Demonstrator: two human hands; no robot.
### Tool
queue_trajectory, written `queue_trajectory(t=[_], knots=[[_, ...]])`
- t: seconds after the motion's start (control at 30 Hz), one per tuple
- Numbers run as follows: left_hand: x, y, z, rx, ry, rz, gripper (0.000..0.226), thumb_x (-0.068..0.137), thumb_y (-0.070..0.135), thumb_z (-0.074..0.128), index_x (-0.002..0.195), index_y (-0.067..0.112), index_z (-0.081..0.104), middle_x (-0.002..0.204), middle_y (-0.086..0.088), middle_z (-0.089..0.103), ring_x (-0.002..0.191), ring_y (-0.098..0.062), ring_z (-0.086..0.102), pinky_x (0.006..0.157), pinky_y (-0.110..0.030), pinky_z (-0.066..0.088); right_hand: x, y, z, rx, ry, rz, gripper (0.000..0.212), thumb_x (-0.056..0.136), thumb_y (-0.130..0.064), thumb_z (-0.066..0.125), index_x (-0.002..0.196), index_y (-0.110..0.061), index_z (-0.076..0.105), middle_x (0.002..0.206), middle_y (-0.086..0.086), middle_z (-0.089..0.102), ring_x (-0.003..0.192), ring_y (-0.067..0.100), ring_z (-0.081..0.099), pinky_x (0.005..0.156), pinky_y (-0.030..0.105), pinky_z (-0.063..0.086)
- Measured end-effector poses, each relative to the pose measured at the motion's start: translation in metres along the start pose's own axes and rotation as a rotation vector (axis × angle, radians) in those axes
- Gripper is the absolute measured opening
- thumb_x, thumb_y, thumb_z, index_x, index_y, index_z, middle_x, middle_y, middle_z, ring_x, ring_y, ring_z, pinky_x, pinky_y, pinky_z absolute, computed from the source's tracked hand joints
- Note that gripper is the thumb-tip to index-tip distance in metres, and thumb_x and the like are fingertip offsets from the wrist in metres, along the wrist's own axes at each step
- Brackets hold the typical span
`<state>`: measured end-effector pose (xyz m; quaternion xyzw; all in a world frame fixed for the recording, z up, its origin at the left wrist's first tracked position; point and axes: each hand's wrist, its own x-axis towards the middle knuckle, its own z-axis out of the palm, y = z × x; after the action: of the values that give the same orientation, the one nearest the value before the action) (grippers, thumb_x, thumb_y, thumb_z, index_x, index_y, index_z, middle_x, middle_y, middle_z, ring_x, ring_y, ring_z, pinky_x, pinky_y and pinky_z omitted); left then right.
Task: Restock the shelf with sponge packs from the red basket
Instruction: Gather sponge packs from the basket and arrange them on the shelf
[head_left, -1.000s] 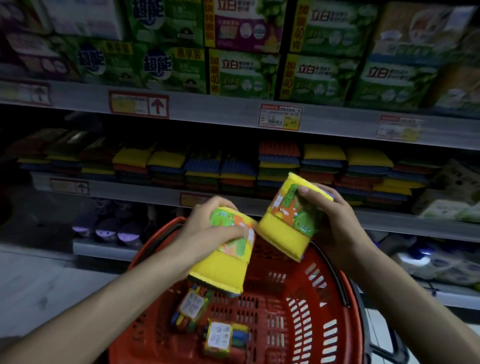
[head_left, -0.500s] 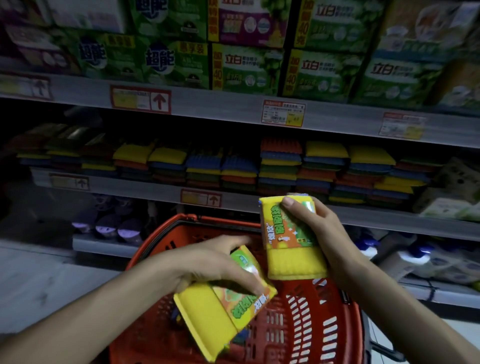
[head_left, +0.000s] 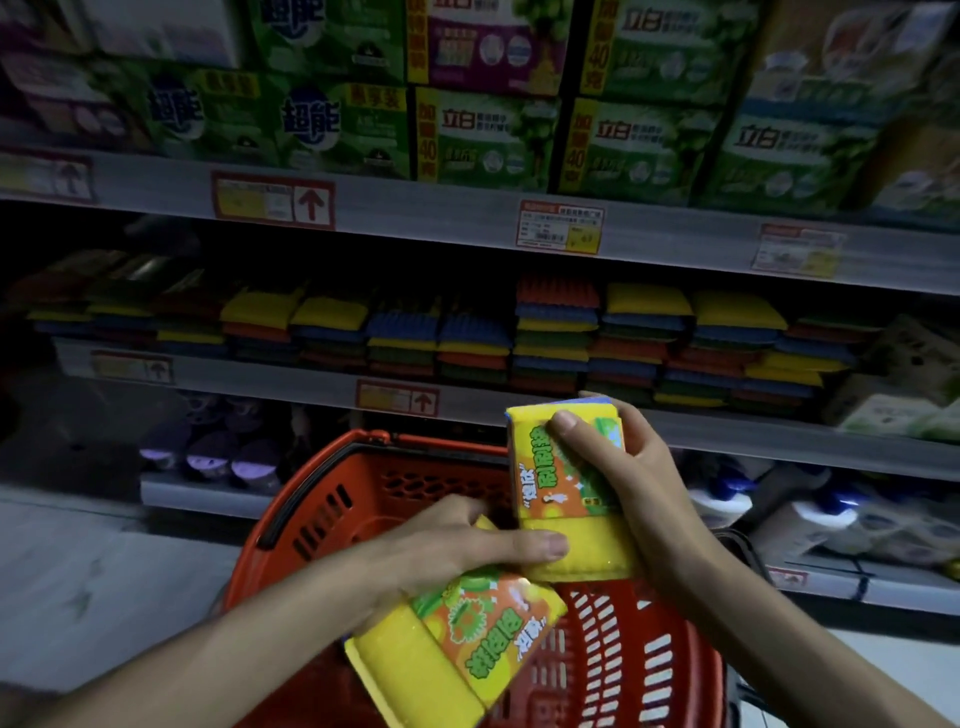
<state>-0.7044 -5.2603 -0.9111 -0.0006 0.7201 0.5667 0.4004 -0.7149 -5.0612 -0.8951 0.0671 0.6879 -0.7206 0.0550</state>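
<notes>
My right hand grips a yellow sponge pack with an orange and green label, held upright above the red basket. My left hand holds a second, similar sponge pack tilted low over the basket, and its fingertips reach across to touch the bottom of the right pack. The two packs nearly meet. The middle shelf behind carries stacks of coloured sponges. The basket's inside is mostly hidden by my arms.
Green and purple detergent boxes fill the top shelf. Purple-capped items stand on the low shelf at left, white bottles at right. Price tags line the shelf edges. Pale floor lies to the left.
My left hand lowered its pack and turned it flat, then reached its fingers to the right pack. My right hand turned its pack upright and brought it nearer.
</notes>
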Motion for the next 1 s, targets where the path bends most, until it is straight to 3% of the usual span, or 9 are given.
queue_trajectory(t=[0.2, 0.43, 0.73, 1.0], knots=[[0.003, -0.008, 0.002, 0.017, 0.004, 0.020, 0.055, 0.069, 0.051, 0.086, 0.110, 0.016, 0.076, 0.101, -0.008, 0.080, 0.094, -0.027, 0.077, 0.093, -0.041, 0.059, 0.003, 0.004, 0.003, -0.066, -0.090, 0.112, 0.071, 0.067, -0.043, 0.088, 0.127, -0.019, 0.059, 0.100, 0.006, 0.080, 0.087, 0.025, 0.078, 0.072, 0.036, 0.061], [0.012, -0.018, 0.002, 0.030, 0.063, 0.105, 0.062, 0.060, 0.056, 0.086, 0.106, 0.014, 0.078, 0.101, -0.012, 0.079, 0.095, -0.032, 0.077, 0.097, -0.053, 0.056, 0.006, 0.003, 0.005, -0.027, -0.073, 0.093, 0.073, 0.064, -0.039, 0.088, 0.128, -0.019, 0.057, 0.099, 0.005, 0.080, 0.084, 0.021, 0.079, 0.065, 0.027, 0.060], [0.013, -0.019, 0.000, 0.134, 0.042, 0.147, 0.061, 0.058, 0.064, 0.080, 0.103, 0.023, 0.077, 0.095, 0.001, 0.081, 0.088, -0.019, 0.078, 0.092, -0.040, 0.060, 0.010, 0.007, 0.003, -0.016, -0.037, 0.071, 0.076, 0.061, -0.042, 0.089, 0.128, -0.023, 0.059, 0.102, 0.007, 0.079, 0.088, 0.024, 0.078, 0.071, 0.032, 0.061], [0.011, -0.020, -0.003, 0.191, 0.059, 0.143, 0.066, 0.057, 0.071, 0.078, 0.107, 0.027, 0.076, 0.100, 0.006, 0.080, 0.092, -0.014, 0.077, 0.098, -0.044, 0.057, 0.011, 0.010, 0.004, -0.027, -0.054, 0.066, 0.076, 0.060, -0.045, 0.088, 0.126, -0.023, 0.059, 0.102, 0.009, 0.079, 0.087, 0.025, 0.078, 0.071, 0.033, 0.061]])
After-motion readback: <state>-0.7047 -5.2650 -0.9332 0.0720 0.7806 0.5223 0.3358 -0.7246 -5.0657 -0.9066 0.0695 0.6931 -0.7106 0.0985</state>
